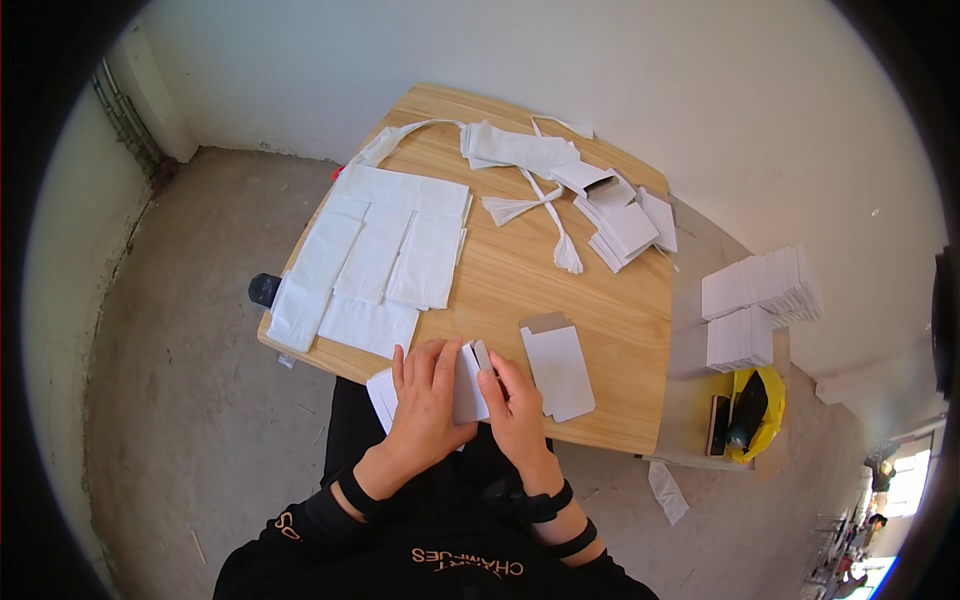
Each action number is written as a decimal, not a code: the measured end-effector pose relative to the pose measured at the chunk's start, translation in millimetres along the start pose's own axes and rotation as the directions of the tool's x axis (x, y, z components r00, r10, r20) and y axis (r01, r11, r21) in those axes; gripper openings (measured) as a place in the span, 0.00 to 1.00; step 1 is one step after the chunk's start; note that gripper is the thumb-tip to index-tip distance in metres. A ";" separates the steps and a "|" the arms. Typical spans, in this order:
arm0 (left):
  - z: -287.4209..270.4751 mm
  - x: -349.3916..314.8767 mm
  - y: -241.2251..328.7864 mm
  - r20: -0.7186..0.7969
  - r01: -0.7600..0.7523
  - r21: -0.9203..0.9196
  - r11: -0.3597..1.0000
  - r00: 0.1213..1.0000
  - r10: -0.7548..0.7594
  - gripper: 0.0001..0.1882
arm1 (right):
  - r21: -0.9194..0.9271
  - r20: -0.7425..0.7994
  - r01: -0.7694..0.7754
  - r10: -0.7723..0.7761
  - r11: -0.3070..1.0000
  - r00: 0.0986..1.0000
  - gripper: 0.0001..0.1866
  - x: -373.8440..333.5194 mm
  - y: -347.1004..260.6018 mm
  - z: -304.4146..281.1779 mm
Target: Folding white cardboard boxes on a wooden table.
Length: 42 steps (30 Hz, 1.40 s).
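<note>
Left hand (425, 400) flat, fingers spread, on small white box (468, 385) at bench (600, 330) near edge; right hand (515, 405) pinching box's flap end; flat carton (558, 370) just right of hands; white sheets (375, 255) beyond left hand; carton pile (625, 225) well beyond.

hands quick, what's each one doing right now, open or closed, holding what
Left hand: fingers spread flat, pressing on the small white carton at the table edge.
Right hand: closed on the same carton's right side, fingertips at its flap.
</note>
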<state>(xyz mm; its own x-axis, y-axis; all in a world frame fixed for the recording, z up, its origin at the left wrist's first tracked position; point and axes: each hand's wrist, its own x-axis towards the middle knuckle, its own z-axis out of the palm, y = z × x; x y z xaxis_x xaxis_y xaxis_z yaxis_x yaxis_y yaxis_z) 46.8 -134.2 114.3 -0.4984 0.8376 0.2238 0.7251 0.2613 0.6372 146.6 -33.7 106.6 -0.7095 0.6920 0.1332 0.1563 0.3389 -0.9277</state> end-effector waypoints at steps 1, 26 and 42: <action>0.2 -0.4 0.5 -0.004 0.007 -0.009 1.000 1.000 -0.007 0.54 | 0.044 0.014 -0.023 0.022 0.999 1.000 0.18 -0.2 1.8 -0.6; 0.2 -0.3 2.6 -0.031 -0.061 -0.058 0.996 0.998 0.059 0.53 | 0.038 0.023 -0.131 0.130 0.991 0.991 0.13 2.9 -5.6 -15.2; -4.3 -4.0 -6.4 0.065 -0.029 -0.151 0.988 0.997 0.039 0.54 | -0.114 0.047 -0.067 0.073 0.991 0.996 0.12 3.9 -31.7 -21.3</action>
<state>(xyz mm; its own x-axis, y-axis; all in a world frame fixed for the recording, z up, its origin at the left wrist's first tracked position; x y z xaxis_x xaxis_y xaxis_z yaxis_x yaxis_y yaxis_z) 42.1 -141.2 112.5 -0.4376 0.8766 0.2003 0.6592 0.1613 0.7344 153.5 -28.1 143.9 -0.7277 0.6842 0.0485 0.2812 0.3620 -0.8888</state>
